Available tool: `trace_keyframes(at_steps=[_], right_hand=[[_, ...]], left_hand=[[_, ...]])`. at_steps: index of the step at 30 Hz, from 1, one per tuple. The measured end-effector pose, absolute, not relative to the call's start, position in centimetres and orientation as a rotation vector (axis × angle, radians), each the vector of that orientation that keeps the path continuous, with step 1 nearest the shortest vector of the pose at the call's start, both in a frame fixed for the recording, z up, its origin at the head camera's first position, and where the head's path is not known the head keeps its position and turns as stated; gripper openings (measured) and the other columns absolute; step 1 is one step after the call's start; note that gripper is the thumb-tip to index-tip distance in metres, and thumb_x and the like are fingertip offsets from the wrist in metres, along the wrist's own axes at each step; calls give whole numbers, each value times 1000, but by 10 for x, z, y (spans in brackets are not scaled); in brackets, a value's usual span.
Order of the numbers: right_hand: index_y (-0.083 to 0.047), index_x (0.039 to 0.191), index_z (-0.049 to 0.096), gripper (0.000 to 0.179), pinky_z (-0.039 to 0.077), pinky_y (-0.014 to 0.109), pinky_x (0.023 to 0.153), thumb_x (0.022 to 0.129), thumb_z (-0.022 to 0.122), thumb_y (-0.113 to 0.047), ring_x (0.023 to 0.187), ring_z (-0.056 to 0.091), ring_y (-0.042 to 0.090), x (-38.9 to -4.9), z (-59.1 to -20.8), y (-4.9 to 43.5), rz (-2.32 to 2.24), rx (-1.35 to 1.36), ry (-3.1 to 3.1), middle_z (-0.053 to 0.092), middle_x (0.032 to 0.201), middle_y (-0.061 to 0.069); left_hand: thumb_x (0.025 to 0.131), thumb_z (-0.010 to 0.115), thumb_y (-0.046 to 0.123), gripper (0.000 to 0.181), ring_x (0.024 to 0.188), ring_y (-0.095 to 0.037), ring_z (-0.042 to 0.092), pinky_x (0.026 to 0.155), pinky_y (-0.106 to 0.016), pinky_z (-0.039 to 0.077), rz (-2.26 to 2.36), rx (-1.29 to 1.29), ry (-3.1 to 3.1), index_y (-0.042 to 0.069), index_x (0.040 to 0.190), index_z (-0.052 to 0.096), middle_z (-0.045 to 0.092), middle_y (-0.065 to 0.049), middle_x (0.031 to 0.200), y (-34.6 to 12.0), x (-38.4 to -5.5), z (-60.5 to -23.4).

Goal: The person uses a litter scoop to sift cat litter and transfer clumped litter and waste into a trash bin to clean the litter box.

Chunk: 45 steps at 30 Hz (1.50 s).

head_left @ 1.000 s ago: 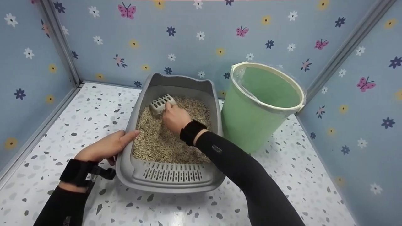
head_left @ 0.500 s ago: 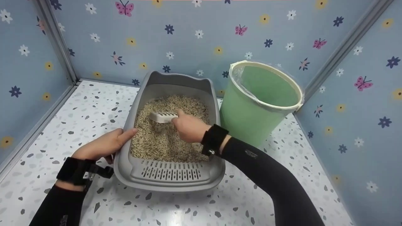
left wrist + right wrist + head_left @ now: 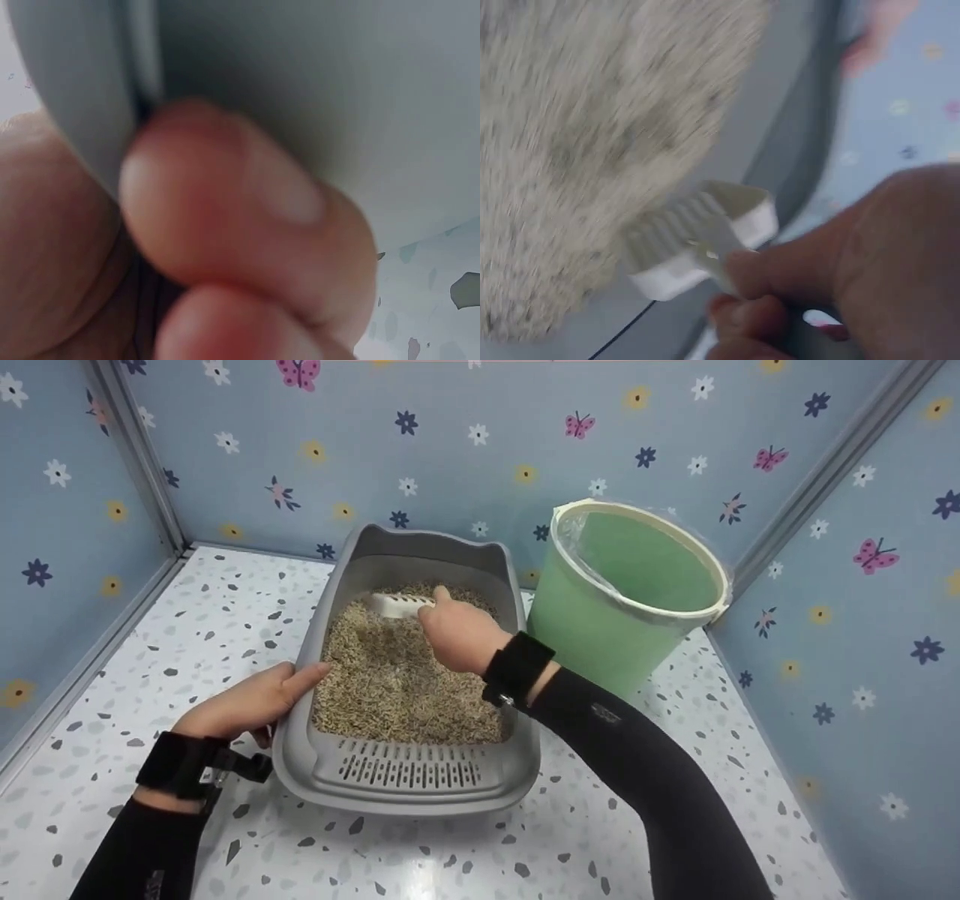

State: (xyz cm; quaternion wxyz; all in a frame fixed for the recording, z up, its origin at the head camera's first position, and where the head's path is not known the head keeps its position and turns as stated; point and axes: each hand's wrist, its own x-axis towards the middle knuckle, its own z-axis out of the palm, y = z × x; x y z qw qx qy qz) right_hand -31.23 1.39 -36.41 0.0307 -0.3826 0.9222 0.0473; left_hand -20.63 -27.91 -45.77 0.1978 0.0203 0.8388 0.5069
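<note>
Grey and smooth-walled, the tray (image 3: 405, 804) could skid, I'd guess, should the left hand (image 3: 251, 701) gripping its side slacken; its tan litter (image 3: 405, 705) might spray out if the right hand (image 3: 465, 634), pinching the scoop (image 3: 396, 607) inside, flicks too sharply.
</note>
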Motion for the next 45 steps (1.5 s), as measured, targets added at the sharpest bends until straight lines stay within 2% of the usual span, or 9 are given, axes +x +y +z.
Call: trace_keyframes(at_steps=[3,6,13,19,22,29,33,39,45], right_hand=[[4,127,70,25,65,40,66,115,49,0,76,69,27,-333,-377,-1,267,-1201,2912,50,160,37],[1,126,74,30,62,38,64,119,45,-3,71,67,25,-351,-389,-11,384,-1180,2946,43,169,33],[-4,117,79,35,59,33,62,121,44,-8,61,49,17,-365,-403,-19,564,-1137,2941,51,164,26],[-3,120,82,35,66,33,67,119,47,-11,78,74,20,-357,-410,-22,645,-1165,2829,44,170,28],[-2,124,80,29,66,36,71,118,54,-15,84,75,23,-356,-410,-18,599,-1164,2773,41,171,29],[-1,100,65,11,59,42,78,108,57,1,76,51,23,-345,-382,8,398,-1305,2600,61,147,36],[0,101,66,6,62,43,80,100,62,5,78,54,23,-324,-367,29,361,-1362,2542,68,128,29],[2,116,74,25,62,36,80,94,65,12,85,60,22,-285,-345,58,274,-1325,2507,61,115,15],[-2,116,77,39,61,35,84,86,63,18,95,60,23,-271,-316,74,218,-1232,2491,64,107,8]], left_hand=[[114,39,72,74,60,-24,71,43,-33,56,1432,58,2336,-1,127,43,70,-15,85,-274,-208,-461],[114,39,71,73,58,-23,70,42,-32,55,1441,67,2331,0,127,44,70,-14,85,-267,-209,-462],[114,41,71,72,57,-21,68,42,-32,54,1424,102,2359,0,126,46,69,-13,85,-258,-214,-459],[115,40,70,74,57,-21,67,43,-33,55,1400,85,2377,-2,129,45,69,-14,87,-264,-212,-458],[114,40,72,76,58,-23,68,44,-34,56,1399,69,2371,-2,131,45,70,-15,88,-266,-211,-461],[114,40,72,74,60,-23,71,43,-34,57,1412,91,2361,-1,127,44,70,-15,87,-271,-209,-459],[113,39,73,77,60,-23,70,43,-34,56,1396,99,2373,-2,129,44,69,-15,88,-273,-210,-458],[113,39,74,77,65,-26,73,47,-37,60,1406,66,2357,-2,129,43,69,-16,91,-277,-207,-457],[114,38,71,75,63,-24,72,44,-36,59,1415,71,2353,-2,128,43,68,-14,88,-280,-207,-460]])
